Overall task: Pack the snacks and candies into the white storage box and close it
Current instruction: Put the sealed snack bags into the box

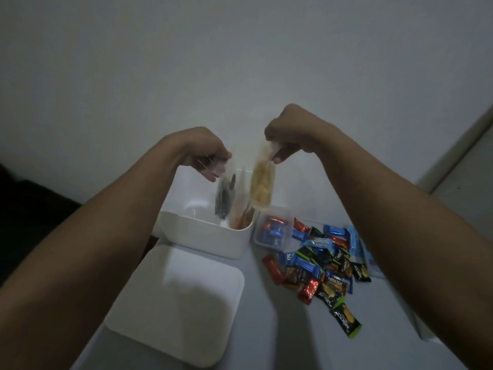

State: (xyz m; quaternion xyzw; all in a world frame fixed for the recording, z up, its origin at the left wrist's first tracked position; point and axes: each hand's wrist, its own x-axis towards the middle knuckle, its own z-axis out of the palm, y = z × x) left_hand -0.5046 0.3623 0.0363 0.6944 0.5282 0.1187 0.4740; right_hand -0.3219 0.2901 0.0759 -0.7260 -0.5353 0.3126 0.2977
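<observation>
Each hand [210, 153] [286, 134] pinches a clear snack bag [262, 182] above the open white box [202, 236].

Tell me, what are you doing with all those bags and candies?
A person is packing snacks. The left hand pinches a clear bag of dark snacks and the right hand pinches a clear bag of yellow chips, both hanging over the open white storage box. Its flat white lid lies on the table in front. A pile of colourful wrapped candies and a small clear tub of candies wait beside the box.

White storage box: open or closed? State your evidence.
Open. The white storage box shows its inside, and its lid lies flat on the table in front of it.
</observation>
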